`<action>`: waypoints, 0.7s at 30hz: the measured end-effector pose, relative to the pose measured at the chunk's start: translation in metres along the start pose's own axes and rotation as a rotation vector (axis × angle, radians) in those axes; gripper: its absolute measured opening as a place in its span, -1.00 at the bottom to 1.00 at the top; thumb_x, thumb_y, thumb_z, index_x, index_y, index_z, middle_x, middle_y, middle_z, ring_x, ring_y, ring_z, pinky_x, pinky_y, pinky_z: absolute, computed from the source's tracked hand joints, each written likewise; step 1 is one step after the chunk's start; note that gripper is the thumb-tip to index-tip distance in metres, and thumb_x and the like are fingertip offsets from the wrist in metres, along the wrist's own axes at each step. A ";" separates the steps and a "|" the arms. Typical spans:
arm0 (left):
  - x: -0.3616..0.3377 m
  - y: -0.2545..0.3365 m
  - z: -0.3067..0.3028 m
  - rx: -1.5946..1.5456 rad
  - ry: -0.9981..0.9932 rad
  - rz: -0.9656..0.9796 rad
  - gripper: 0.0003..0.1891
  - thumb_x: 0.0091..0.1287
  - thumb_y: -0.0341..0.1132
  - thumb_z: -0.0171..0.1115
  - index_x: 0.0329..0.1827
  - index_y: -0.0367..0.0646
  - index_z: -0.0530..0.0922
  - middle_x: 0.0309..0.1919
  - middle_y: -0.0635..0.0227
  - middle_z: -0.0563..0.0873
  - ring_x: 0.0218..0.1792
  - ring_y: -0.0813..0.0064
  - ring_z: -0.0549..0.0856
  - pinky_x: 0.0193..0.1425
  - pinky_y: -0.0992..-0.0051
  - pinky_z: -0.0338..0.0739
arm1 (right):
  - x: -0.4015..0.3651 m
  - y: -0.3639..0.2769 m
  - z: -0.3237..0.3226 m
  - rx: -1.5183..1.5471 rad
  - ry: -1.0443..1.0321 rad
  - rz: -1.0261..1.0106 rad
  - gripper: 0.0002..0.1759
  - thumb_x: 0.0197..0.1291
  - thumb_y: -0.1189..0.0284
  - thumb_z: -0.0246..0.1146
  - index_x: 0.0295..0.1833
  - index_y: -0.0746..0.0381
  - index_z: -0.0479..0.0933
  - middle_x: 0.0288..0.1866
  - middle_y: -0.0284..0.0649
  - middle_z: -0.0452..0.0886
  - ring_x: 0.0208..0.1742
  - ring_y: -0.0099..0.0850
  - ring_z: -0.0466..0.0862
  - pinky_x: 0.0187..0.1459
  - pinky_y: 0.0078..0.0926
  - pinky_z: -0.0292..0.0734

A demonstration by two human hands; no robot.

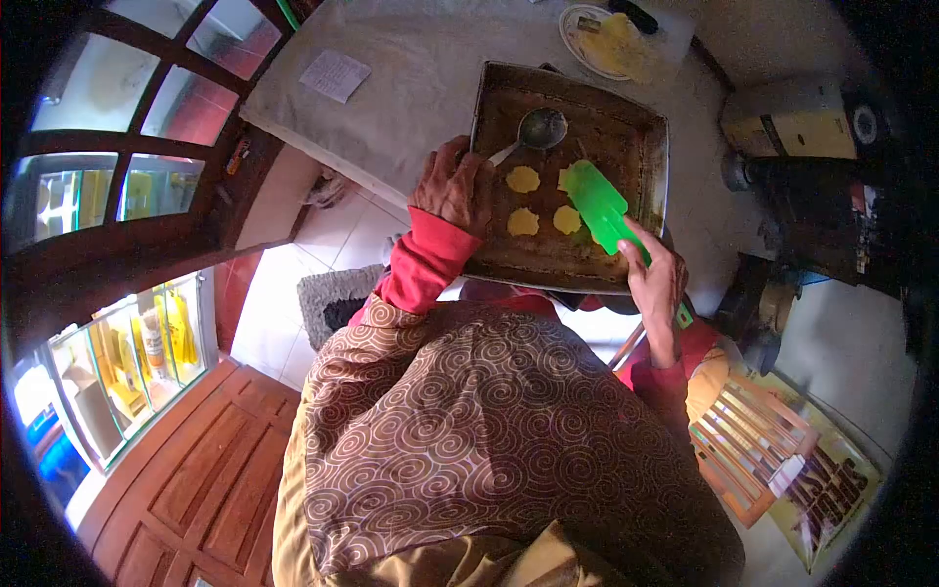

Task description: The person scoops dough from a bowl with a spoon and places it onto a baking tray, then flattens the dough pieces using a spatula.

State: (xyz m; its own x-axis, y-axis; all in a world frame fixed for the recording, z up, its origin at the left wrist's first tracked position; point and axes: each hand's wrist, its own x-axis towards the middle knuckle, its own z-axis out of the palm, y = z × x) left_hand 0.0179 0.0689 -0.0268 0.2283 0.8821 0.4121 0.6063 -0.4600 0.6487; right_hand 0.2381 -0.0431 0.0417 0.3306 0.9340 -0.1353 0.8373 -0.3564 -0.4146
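Note:
A worn brown baking tray [616, 127] with a pale rim lies in front of me. Near its left side, my left hand [455, 186] is closed around the handle of a metal ladle [543, 128], whose bowl rests over the tray. My right hand [653, 274], at the tray's right front, grips a green spatula [599, 205]. The spatula's blade lies over the tray and partly covers a yellow piece at the upper right. Other flat yellow rounds show beside it: one at upper left [523, 179], one at lower left [523, 222] and one at lower right [566, 219].
A pale cloth-covered table [411, 88] holds a paper note [335, 75] and a plate [577, 39] with yellow residue. A wooden slatted stool [748, 450] stands at the right, a grey box-like object [318, 293] at the left. Dark equipment stands at far right.

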 end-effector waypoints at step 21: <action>0.001 0.003 -0.001 0.034 0.002 -0.023 -0.84 0.13 -0.28 0.10 -0.28 -0.13 0.52 -0.13 0.22 0.53 -0.24 0.12 0.51 -0.22 0.26 0.43 | -0.002 0.010 0.002 0.056 0.034 0.105 -0.68 0.05 0.31 0.17 -0.02 0.04 0.50 -0.14 -0.10 0.56 -0.14 -0.21 0.58 -0.13 -0.43 0.42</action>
State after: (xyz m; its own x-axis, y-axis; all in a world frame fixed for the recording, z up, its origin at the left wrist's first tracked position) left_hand 0.0192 0.0681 -0.0244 0.2129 0.8921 0.3986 0.6366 -0.4361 0.6360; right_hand 0.2449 -0.0489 0.0359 0.4305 0.8899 -0.1506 0.7721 -0.4495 -0.4492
